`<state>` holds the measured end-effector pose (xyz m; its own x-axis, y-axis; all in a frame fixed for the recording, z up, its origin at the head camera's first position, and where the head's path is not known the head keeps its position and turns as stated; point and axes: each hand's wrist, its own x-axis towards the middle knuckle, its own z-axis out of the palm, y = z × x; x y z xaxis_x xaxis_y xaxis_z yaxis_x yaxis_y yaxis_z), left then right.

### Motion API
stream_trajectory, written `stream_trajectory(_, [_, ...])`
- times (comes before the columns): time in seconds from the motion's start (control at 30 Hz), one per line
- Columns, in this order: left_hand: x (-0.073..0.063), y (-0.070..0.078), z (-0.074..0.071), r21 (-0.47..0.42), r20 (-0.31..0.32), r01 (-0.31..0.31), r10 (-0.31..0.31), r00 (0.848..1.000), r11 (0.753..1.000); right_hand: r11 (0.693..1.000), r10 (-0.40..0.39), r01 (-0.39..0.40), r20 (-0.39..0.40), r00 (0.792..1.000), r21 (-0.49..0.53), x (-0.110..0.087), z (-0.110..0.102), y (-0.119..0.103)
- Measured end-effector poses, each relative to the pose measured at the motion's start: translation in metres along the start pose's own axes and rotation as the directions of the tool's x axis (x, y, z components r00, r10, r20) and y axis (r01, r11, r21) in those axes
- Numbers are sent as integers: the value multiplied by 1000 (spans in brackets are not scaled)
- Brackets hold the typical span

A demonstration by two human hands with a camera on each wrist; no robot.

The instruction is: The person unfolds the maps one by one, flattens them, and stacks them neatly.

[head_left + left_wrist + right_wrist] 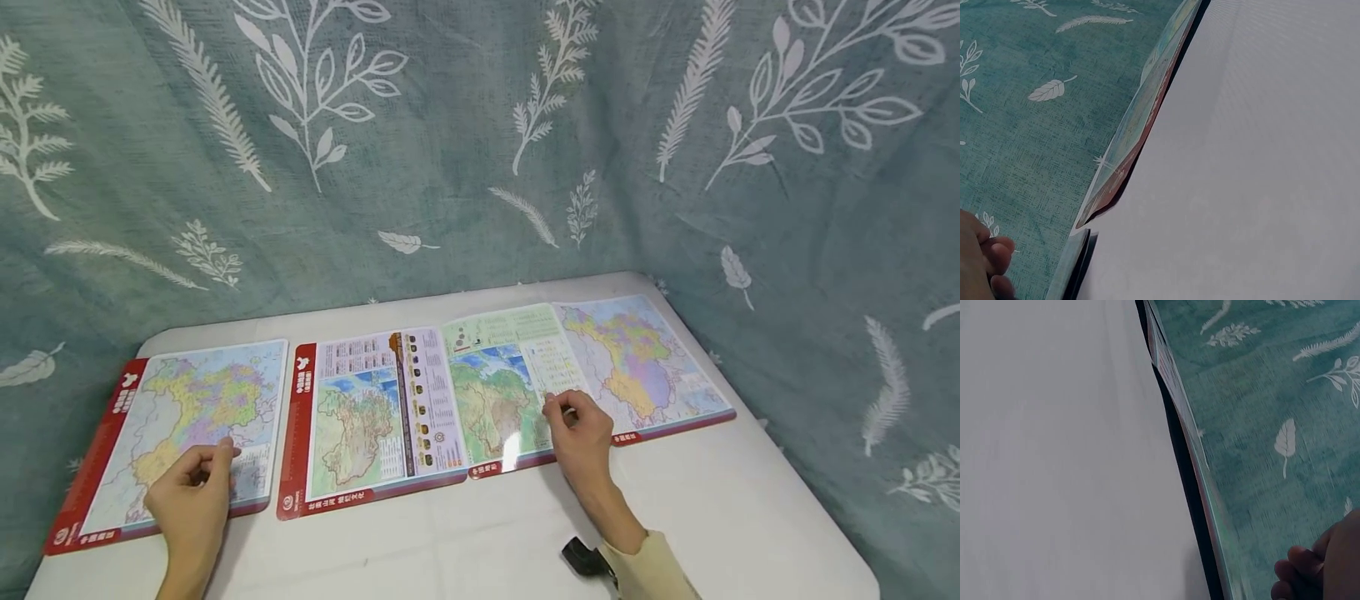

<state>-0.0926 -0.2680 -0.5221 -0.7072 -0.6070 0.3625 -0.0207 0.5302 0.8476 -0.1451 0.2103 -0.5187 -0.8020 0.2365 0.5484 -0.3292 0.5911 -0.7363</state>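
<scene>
In the head view, a red-bordered map board (201, 396) lies on the left of the white table, colourful regions printed on it. My left hand (191, 487) is over its lower part, fingers loosely bent and nothing held. To the right, a red-edged relief map board (360, 425), a green terrain map board (491, 400) and a pastel map board (637, 362) lie overlapping in a row. Over the seam between the last two is my right hand (581, 433), its fingers loosely curled and holding nothing. Both wrist views catch only fingers at a lower corner.
The white table (420, 550) extends in front of the boards. A small black object (583, 557) is beside the beige right sleeve (648, 567). Green leaf-patterned cloth (450, 150) hangs behind the table and along its right side. Light glares off the terrain board.
</scene>
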Motion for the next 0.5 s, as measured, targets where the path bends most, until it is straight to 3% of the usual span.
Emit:
stream_trajectory(0.17, [-4, -2, 1, 3, -9, -1, 1, 1000, 1000, 1000, -19, 18, 61, 998, 21, -1, 15, -8])
stream_trajectory(0.37, [1, -3, 3, -30, -28, -38, 38, 999, 999, 996, -26, 19, 76, 997, 86, -5, 31, -18])
stream_trajectory(0.5, [3, -4, 2, -19, -47, -28, 27, 999, 999, 990, -42, 27, 100, 994, 140, -10, 42, -25])
